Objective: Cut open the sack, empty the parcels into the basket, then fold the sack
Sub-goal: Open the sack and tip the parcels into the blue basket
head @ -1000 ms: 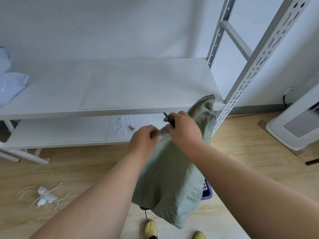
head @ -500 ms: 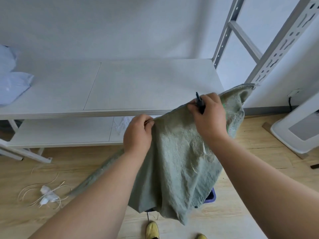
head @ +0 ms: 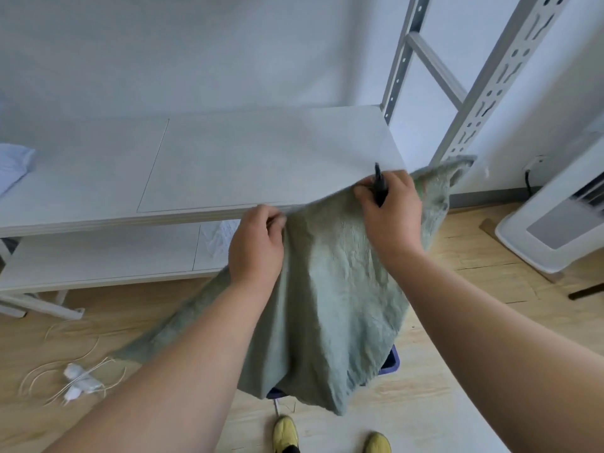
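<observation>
Fingers of the left hand (head: 256, 243) and right hand (head: 390, 209) pinch the green sack (head: 327, 305) along its top edge; the right also clasps a black cutter (head: 379, 184). Sack hangs limp over the blue basket (head: 390, 364). Folding advice: spread corners apart, level, taut before doubling.

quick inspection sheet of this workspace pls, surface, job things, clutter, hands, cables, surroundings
surface: white shelf board, bare where visible; lower shelf beneath.
job's things: green sack held up, hanging limp over blue basket, which it mostly hides; no parcels seen.
clutter: pale blue cloth at shelf's left end; white string bundle on floor.
hands: left hand grips the sack's top edge; right hand grips the sack plus a black tool.
cables: black cord at wall.
surroundings: metal rack upright, white appliance, wood floor.
</observation>
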A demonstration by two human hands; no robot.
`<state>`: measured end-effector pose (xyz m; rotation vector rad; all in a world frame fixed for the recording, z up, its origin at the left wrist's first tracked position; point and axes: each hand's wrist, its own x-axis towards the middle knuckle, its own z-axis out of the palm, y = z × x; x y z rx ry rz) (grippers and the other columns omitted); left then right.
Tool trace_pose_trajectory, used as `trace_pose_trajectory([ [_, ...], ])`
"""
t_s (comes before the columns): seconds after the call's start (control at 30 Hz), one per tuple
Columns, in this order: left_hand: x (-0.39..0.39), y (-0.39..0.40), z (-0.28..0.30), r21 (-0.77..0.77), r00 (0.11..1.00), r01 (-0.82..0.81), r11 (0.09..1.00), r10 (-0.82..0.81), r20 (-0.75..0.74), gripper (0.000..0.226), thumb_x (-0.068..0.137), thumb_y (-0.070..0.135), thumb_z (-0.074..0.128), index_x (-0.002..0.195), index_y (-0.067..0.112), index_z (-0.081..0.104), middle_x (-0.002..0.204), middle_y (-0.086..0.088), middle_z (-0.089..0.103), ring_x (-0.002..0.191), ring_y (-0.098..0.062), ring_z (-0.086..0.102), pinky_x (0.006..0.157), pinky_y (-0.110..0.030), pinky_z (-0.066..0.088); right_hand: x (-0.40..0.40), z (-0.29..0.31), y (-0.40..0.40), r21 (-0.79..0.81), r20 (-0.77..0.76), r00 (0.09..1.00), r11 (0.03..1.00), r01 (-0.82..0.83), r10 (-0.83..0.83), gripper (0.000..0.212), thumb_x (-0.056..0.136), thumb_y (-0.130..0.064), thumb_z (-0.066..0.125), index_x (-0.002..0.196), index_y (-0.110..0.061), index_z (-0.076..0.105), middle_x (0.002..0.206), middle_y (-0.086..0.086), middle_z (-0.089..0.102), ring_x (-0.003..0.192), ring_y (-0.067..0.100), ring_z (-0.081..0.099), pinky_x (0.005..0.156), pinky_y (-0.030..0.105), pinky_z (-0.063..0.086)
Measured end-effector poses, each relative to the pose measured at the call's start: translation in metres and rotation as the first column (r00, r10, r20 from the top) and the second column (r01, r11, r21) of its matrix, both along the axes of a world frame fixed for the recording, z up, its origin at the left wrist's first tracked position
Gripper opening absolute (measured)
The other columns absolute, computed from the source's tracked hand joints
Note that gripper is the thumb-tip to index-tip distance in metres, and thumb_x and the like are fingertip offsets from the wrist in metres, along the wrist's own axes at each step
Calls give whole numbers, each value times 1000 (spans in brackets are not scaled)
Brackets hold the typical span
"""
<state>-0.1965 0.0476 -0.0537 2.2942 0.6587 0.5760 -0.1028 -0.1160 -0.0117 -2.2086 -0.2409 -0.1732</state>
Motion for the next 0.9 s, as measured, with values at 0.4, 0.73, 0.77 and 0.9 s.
trace_pose_trajectory([
  [0.4,13,-19,15,-74,989,82,994,-90,-113,13,87,26,61,92,24,72,87,8,72,85,-13,64,72,-24,46,-29,12,24,59,5,962,961,-272,272,38,89,-18,61,125,-29,60,126,-10,58,97,19,68,85,40,55],
  [0.73,-42,36,-31,-195,819,128,972,-215,-532,39,81,30,74,117,25,62,114,7,67,108,-13,60,88,-27,44,-20,-16,8,-349,-250,950,897,-270,188,19,90,-22,59,107,-16,66,102,8,68,97,31,62,78,37,52],
  [0.77,-53,46,-39,-155,764,102,983,-177,-621,34,84,29,70,117,23,62,117,3,65,109,-18,60,85,-27,43,-18,-16,5,-318,-246,955,916,-243,167,18,90,-22,59,107,-17,66,101,8,68,96,30,62,79,38,52],
  [0.9,-64,55,-45,-55,741,87,995,-101,-664,8,93,27,58,93,20,59,100,-3,64,98,-28,60,73,-29,40,-13,-15,5,-350,-240,964,916,-197,116,23,92,-23,56,114,-21,64,112,6,66,98,29,61,80,39,53],
])
